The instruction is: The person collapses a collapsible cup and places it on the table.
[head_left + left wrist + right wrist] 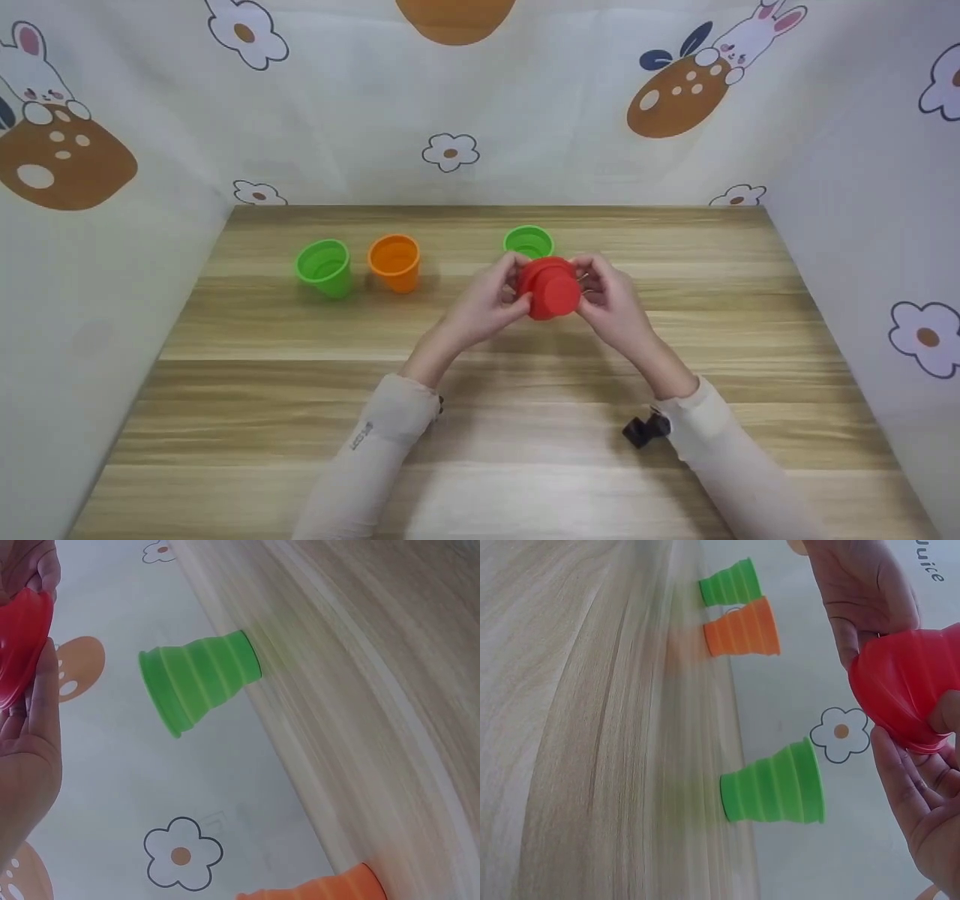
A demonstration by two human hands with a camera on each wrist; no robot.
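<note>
Both hands hold a red collapsible cup above the table, its base tipped toward the head camera. My left hand grips its left side, with the thumb on the lower edge. On the opposite side my right hand pinches the wall and rim. In the right wrist view the red cup has a bent, partly folded wall near the rim. Just behind the hands, a green cup stands upright on the table, its lower part hidden by the red cup and fingers.
To the left stand an orange cup and another green cup, both upright with open tops. The wooden table meets a printed cloth wall at its back and sides. A black wrist mount sits at the right cuff.
</note>
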